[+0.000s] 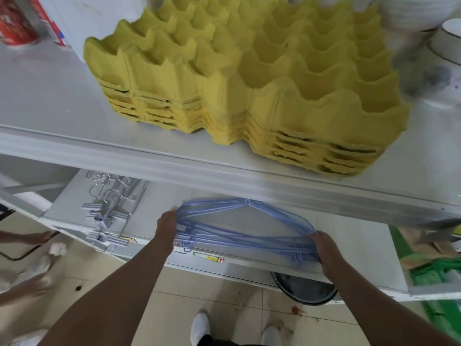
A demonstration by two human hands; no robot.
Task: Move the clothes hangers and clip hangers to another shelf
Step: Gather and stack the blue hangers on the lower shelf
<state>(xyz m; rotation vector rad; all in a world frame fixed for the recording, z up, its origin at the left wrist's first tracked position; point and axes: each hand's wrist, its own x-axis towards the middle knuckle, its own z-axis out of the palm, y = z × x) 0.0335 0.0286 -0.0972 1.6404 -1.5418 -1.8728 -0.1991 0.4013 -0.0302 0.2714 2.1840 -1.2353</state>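
A bundle of light blue clothes hangers lies flat on the lower white shelf, hooks pointing under the upper shelf. My left hand grips the bundle's left end, and my right hand grips its right end near the shelf's front edge. To the left on the same shelf lies a pile of silver clip hangers with metal hooks, untouched.
A stack of yellow egg trays fills the upper shelf, with a red can at back left and white bowls at back right. Green packages sit right of the hangers. A dark pan is below. Another person's hand is at left.
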